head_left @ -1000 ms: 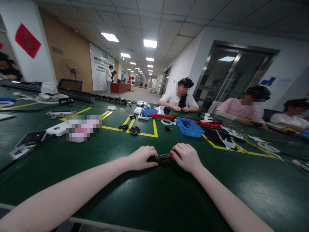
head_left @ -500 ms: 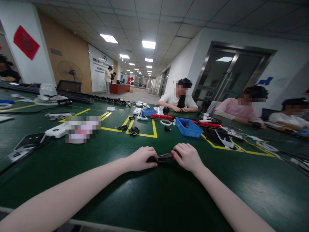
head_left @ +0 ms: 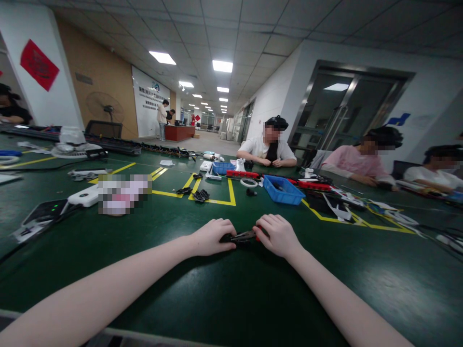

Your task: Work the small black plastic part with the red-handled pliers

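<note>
Near the middle of the green table, my left hand [head_left: 216, 237] is closed on a small black part [head_left: 227, 238], mostly hidden by the fingers. Facing it, my right hand [head_left: 278, 235] grips red-handled pliers [head_left: 246, 235], whose metal jaws point left and reach the black part at my left fingertips. The handles are largely covered by my right fingers. Farther back, small black pieces [head_left: 200, 195] lie by the yellow tape lines, and a blue bin [head_left: 283, 190] with dark items in it stands behind my right hand.
A white power bank [head_left: 85, 196] and a dark device with green lights [head_left: 45, 210] lie at the left. Red strips, a white ring [head_left: 249, 182] and cables lie farther back. Several people sit across the table [head_left: 162, 284].
My right hand has shifted slightly left with the pliers, and their jaws now look wider apart and lie closer to my left fingers. My left hand has barely moved.
</note>
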Tool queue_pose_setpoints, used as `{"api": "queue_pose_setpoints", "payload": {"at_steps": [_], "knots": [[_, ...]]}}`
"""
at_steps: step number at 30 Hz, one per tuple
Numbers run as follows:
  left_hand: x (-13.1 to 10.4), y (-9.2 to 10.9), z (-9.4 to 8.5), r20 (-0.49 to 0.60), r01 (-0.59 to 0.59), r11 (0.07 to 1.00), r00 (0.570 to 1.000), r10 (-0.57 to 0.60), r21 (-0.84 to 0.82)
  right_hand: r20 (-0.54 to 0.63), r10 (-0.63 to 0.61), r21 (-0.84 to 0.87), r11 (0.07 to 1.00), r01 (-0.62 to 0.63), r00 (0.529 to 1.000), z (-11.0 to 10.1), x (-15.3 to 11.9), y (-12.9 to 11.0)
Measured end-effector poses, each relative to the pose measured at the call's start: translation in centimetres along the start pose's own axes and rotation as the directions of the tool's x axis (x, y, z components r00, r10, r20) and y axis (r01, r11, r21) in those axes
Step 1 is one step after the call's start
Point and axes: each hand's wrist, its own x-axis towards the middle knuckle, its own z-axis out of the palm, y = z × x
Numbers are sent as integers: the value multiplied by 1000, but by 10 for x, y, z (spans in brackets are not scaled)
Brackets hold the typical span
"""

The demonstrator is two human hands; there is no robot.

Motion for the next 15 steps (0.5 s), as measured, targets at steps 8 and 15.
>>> {"api": "queue_pose_setpoints", "payload": {"at_steps": [8,15], "knots": [[0,0,0,8,-5,1000,1000,5,3,17,-20,-6,1000,20,1000,0,0,5],[0,1,-1,15,-15,1000,1000,15,19,-32,-25,-12,1000,24,999,-1,1,4]]}}
